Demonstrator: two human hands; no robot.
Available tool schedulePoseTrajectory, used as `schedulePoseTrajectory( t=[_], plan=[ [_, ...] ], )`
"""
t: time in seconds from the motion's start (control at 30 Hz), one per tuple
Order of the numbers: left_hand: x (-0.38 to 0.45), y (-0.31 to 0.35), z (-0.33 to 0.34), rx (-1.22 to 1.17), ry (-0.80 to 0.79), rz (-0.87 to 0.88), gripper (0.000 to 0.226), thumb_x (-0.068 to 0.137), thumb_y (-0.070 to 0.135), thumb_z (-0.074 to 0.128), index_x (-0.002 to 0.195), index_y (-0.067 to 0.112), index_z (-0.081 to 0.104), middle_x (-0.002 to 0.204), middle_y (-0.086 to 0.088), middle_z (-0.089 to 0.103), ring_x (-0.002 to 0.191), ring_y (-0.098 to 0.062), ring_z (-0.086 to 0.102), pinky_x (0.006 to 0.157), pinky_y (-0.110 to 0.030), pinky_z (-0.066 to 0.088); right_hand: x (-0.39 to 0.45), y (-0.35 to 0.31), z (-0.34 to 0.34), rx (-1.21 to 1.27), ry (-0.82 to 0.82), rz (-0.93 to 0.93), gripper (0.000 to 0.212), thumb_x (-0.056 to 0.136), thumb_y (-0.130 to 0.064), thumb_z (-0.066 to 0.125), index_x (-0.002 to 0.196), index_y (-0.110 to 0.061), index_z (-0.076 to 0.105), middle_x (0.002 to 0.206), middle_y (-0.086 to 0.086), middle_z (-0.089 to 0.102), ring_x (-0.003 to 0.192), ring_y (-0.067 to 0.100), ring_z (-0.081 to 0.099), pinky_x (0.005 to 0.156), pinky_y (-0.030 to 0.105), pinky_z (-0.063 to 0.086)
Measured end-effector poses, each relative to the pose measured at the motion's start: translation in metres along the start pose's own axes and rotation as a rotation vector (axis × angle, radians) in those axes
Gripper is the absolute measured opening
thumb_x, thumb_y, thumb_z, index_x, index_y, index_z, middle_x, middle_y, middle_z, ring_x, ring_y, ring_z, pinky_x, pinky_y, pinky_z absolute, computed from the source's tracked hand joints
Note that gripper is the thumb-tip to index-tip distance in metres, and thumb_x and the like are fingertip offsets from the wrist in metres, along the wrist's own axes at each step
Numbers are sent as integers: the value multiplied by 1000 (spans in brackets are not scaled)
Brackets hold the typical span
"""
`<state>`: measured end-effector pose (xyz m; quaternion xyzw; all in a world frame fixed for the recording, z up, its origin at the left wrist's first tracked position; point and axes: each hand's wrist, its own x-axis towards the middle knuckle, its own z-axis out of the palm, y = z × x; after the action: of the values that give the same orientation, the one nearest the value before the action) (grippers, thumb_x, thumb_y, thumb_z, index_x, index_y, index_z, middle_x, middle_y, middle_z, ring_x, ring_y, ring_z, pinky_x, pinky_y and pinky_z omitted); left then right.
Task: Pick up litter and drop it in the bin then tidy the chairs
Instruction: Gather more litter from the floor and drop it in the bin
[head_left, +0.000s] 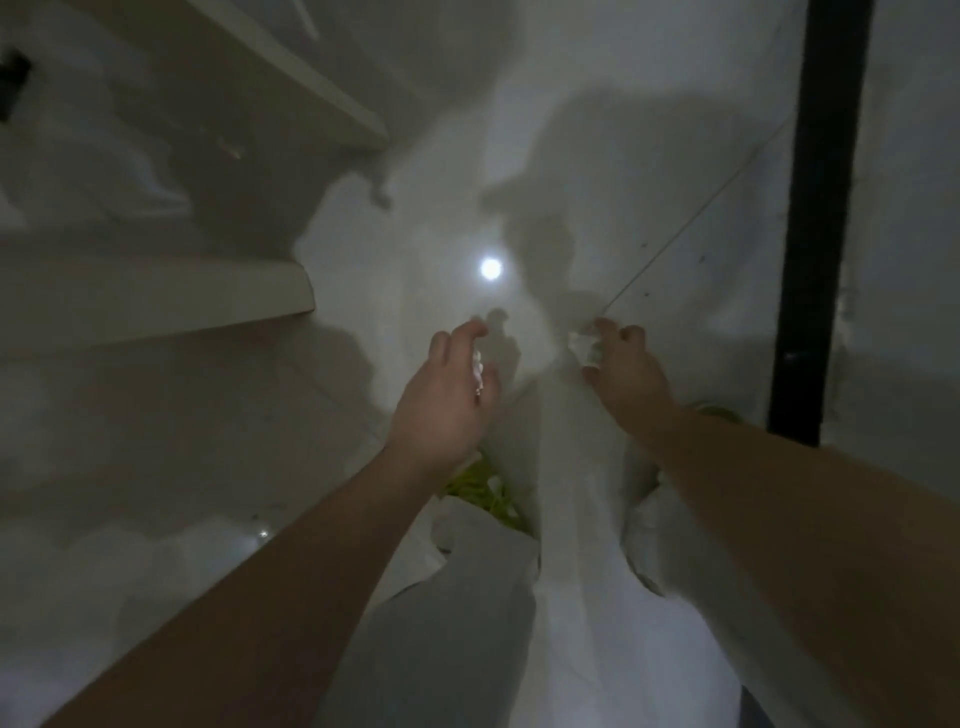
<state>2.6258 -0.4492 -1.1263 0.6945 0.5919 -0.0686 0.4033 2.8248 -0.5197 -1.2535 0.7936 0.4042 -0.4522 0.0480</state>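
Both hands out over glossy white floor (415, 249). Left hand (441, 395) loosely curled, white paper scrap (478, 371) in its palm. Right hand (621, 364) pinching crumpled white litter (584, 349) at fingertips. Black post (821, 218) far right. Frame dim, blurry.

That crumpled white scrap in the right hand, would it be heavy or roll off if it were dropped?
Probably very light: the crumpled white scrap sits in just the fingertips of the right hand. Its creased, lumpy shape suggests soft paper or tissue that squashes easily. It would likely settle rather than roll. The picture is too blurred to be sure of the material.
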Motion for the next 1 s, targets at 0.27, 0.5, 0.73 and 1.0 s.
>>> schedulePoseTrajectory(
  t=[0.27,0.5,0.73,1.0],
  plan=[
    [11,-11,-4,-56,18,-72,40,98,26,45,137,21,38,121,-2,46,85,-21,58,69,-29,40,27,-2,9,-114,69,40,32,95,-15,48,124,-3,45,122,21,47,102,39,53,74,42,42],
    [-22,36,-32,-141,52,-133,38,98,23,45,135,22,41,126,-3,48,84,-18,58,69,-28,42,-20,-12,-50,-12,41,-45,18,91,-16,53,106,-5,51,96,18,61,89,35,59,66,32,37],
    [-32,51,-41,-140,54,-99,39,96,21,46,135,21,40,125,-3,48,81,-21,59,67,-30,42,-35,-17,-57,-28,-4,-62,39,87,-19,60,124,-15,50,115,15,51,95,36,59,80,36,46],
    [-5,11,-12,-142,68,-126,39,97,22,45,135,21,39,125,-3,47,82,-21,60,68,-31,45,13,-25,9,-49,-13,-7,62,85,-12,65,138,-20,34,127,16,34,88,39,60,79,42,52]
  ],
)
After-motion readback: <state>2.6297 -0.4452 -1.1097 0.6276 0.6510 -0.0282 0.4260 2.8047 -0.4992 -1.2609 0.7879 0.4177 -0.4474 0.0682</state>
